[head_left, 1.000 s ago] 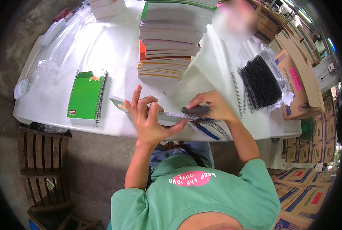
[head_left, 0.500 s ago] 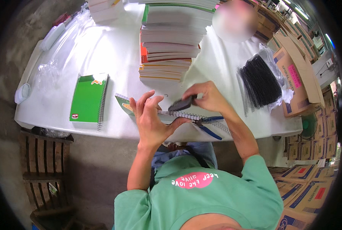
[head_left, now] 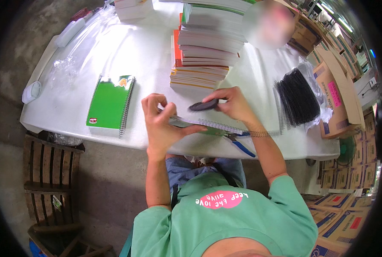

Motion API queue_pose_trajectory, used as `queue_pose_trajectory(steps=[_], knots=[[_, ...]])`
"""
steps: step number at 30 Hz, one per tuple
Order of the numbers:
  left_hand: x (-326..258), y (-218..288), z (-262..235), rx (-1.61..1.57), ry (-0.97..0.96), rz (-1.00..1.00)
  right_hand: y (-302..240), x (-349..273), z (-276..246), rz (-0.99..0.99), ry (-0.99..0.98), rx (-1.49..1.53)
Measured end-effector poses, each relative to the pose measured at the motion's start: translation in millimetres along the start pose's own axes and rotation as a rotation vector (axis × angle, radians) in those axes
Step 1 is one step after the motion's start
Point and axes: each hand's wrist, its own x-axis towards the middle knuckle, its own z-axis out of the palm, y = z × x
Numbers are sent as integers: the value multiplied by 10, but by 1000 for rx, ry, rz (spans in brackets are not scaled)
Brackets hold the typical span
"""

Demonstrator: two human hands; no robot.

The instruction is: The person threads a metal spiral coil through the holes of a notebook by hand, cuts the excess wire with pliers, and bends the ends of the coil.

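My left hand (head_left: 160, 124) pinches a notebook (head_left: 183, 123) between thumb and fingers, its spine edge turned up. A thin wire spiral (head_left: 225, 126) runs along that edge, and its loose end reaches to the right past my right forearm. My right hand (head_left: 234, 104) grips a flat, dark, rounded piece (head_left: 203, 106) just above the spine, with a small gap between them. What this piece is, I cannot make out. Blue-handled pliers (head_left: 242, 147) lie near the table's front edge, below the spiral, their jaws partly hidden.
A tall stack of page blocks (head_left: 208, 47) stands beyond my hands. On the left lies a green spiral notebook (head_left: 109, 105). Black spiral coils (head_left: 300, 100) rest on plastic at right, beside an open carton (head_left: 334, 96). A wooden chair (head_left: 52, 171) stands front left.
The view has shifted a little. The notebook has turned in my left hand, and its green cover no longer sticks out leftward. The spiral's loose end now stretches farther right. The dark piece has lifted from the spine.
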Motion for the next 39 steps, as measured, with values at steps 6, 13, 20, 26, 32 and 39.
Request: queue_pose_trajectory(steps=[6,13,20,26,32,39], knots=[[-42,-51,40,-42,-40,40,80,-11,-44,-164,-135,169],[-70,-75,104,-86,54,-63,-24,103,27,-176,-37,93],[-214,-260,281,-462,179,-221,-33,277,102,-181,-2,-21],[-239,-322,306,-463,86,-275,-59,297,103,-303,-182,169],[-274,-341,303,-586,52,-349,-331,407,183,-424,-246,-31],[-290,-369,200,-486,-15,-351,-467,509,264,-394,-204,-96]])
